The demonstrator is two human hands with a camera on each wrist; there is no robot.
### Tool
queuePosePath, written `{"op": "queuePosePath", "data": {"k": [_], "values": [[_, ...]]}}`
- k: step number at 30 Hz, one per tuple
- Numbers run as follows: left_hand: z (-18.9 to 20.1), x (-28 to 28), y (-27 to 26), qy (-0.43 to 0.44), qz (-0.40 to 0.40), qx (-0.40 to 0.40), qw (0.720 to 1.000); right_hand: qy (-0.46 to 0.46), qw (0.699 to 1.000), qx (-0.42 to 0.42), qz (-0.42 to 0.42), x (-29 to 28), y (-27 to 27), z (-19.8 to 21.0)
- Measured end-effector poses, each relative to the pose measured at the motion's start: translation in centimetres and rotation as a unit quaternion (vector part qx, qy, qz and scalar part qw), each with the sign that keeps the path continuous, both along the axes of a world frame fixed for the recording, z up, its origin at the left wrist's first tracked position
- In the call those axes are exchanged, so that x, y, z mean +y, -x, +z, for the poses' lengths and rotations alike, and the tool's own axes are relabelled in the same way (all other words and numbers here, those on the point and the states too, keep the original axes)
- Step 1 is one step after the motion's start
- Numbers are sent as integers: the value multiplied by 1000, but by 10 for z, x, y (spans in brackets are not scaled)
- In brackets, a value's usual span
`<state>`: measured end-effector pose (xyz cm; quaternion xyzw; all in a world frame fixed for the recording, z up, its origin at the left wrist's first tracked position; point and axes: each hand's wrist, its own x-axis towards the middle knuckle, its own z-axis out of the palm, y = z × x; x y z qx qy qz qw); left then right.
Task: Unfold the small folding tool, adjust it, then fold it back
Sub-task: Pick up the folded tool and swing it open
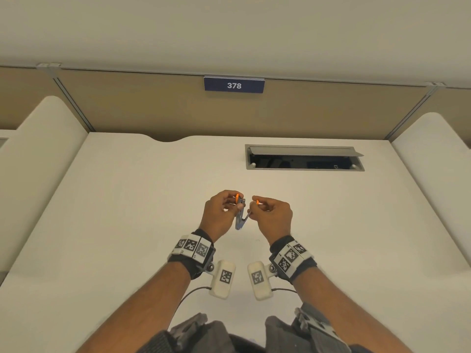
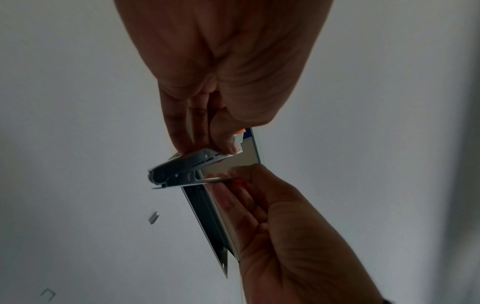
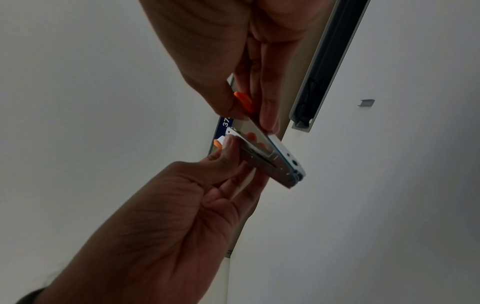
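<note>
The small folding tool (image 1: 240, 215), a metal stapler-like piece with orange tips, hangs in the air between my hands above the white desk (image 1: 127, 200), hinge end pointing down toward me. It stands partly unfolded: one thin metal arm (image 2: 207, 181) swings out from the grey body. I judge I am in the unfolding or adjusting step, so I should keep the body steady in one hand and move only the thin arm with the other, pivoting about the hinge, not prying sideways.

My left hand (image 1: 221, 212) pinches the body near its upper end, thumb and fingers curled round it, the hinge end left free below. My right hand (image 1: 272, 217) pinches the far end of the thin arm between thumb and forefinger, beside an orange tip (image 3: 242, 101). The hands sit close together, not quite touching.

Loose staples (image 2: 153, 218) lie on the desk below, well apart from the tool.
</note>
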<state>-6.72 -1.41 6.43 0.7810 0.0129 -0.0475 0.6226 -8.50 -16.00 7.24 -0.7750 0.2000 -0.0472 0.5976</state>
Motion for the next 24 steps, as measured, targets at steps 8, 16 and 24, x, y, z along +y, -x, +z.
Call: {"op": "queuePosePath", "data": {"k": [8, 16, 24], "values": [[-1, -2, 6, -13, 16, -22, 1000, -2, 1000, 16, -2, 4, 0, -2], [-3, -5, 8, -17, 34, -31, 999, -4, 1000, 22, -20, 6, -1, -2], [-1, 11, -2, 58, 96, -11, 994, -82, 991, 51, -90, -9, -1, -4]]}}
